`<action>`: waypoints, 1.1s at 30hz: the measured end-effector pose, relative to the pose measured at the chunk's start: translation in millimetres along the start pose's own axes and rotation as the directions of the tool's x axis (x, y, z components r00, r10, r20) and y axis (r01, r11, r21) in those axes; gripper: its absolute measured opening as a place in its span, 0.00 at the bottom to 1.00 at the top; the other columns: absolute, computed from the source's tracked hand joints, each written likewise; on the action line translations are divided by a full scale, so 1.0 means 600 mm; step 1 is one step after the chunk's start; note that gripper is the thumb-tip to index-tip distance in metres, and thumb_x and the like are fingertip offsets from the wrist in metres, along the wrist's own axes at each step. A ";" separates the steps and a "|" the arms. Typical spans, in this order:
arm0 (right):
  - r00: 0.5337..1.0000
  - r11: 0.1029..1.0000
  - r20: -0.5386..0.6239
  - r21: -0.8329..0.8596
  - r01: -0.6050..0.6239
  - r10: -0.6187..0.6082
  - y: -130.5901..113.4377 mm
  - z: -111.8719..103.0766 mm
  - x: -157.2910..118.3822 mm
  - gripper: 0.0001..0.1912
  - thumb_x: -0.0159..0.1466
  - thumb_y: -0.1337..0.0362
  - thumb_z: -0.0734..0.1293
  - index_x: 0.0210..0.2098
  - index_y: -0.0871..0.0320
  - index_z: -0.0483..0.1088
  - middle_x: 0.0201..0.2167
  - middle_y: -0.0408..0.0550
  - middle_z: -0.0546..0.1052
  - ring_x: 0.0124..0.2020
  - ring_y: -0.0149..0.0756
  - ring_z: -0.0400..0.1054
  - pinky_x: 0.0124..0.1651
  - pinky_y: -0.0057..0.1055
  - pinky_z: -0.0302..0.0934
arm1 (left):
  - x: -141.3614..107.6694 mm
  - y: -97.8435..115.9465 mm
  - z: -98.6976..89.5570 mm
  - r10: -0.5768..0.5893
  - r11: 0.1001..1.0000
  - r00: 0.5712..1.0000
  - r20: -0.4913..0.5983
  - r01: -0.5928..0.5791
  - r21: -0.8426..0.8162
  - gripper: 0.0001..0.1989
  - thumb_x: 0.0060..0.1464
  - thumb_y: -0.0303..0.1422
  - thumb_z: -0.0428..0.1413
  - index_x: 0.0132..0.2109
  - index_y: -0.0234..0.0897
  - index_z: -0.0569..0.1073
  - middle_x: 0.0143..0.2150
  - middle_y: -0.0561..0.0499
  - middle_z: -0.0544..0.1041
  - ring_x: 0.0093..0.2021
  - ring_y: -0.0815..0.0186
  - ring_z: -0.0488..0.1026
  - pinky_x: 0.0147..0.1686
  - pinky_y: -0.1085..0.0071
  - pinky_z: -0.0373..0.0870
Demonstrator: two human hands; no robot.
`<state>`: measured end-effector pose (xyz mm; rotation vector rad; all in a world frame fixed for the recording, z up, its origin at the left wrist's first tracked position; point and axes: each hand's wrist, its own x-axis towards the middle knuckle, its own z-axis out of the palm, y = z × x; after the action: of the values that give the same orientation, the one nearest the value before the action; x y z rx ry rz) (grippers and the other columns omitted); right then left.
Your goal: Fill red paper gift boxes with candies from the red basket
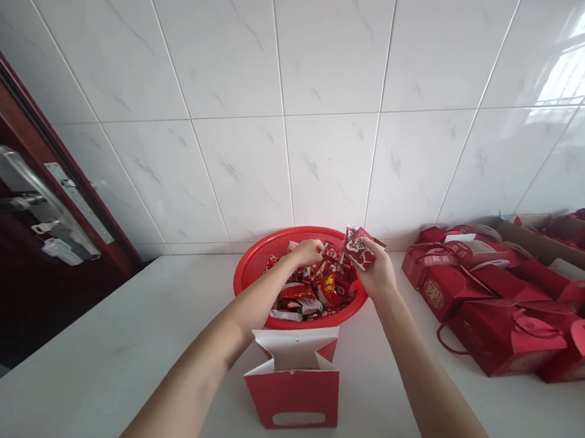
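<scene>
A red plastic basket [251, 269] with a perforated wall holds many wrapped candies [312, 290], mostly red. Over its back left part is my left hand [309, 253], fingers closed at the candies; what they pinch is too small to make out. My right hand [379, 272] grips several red-and-white candy packets [359, 249] above the basket's right rim. In front of the basket, nearer to me, a red paper box [305, 393] stands upright with its white-lined top open.
Several closed red gift boxes [505, 327] with cord handles stand at the right. Behind them is a cardboard carton [526, 235]. A tiled wall [326, 161] rises behind the white table [114, 340]. A dark red door [15, 246] with keys is at the left.
</scene>
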<state>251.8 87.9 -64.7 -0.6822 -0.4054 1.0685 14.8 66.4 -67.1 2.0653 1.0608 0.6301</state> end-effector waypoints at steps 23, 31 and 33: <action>1.000 0.999 0.009 -0.039 0.026 -0.026 0.002 0.003 -0.002 0.09 0.44 0.64 0.76 0.24 0.56 0.73 0.22 0.40 0.79 0.27 0.37 0.75 0.27 0.29 0.69 | 0.237 0.007 0.026 0.033 0.963 0.958 0.284 -0.107 0.247 0.12 0.43 0.44 0.67 0.34 0.43 0.83 0.37 0.52 0.82 0.40 0.60 0.77 0.37 0.70 0.68; 0.998 0.994 0.032 -0.093 0.057 -0.054 0.007 -0.002 0.002 0.11 0.44 0.62 0.77 0.25 0.56 0.73 0.23 0.41 0.80 0.27 0.38 0.76 0.29 0.31 0.70 | 0.239 0.011 0.059 0.059 0.947 0.920 0.388 -0.175 0.271 0.02 0.43 0.30 0.65 0.26 0.41 0.79 0.27 0.55 0.78 0.31 0.63 0.73 0.34 0.69 0.65; 0.997 0.992 0.040 -0.111 0.064 -0.060 0.008 -0.004 0.003 0.12 0.45 0.61 0.77 0.26 0.56 0.73 0.23 0.41 0.80 0.27 0.39 0.76 0.29 0.31 0.70 | 0.240 0.010 0.051 0.062 0.958 0.945 0.320 -0.146 0.247 0.05 0.47 0.32 0.62 0.26 0.39 0.76 0.27 0.54 0.76 0.31 0.64 0.72 0.33 0.69 0.64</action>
<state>250.9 89.9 -69.5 -0.7464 -0.5182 1.0062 116.7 172.6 -67.9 2.3718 0.8947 0.2054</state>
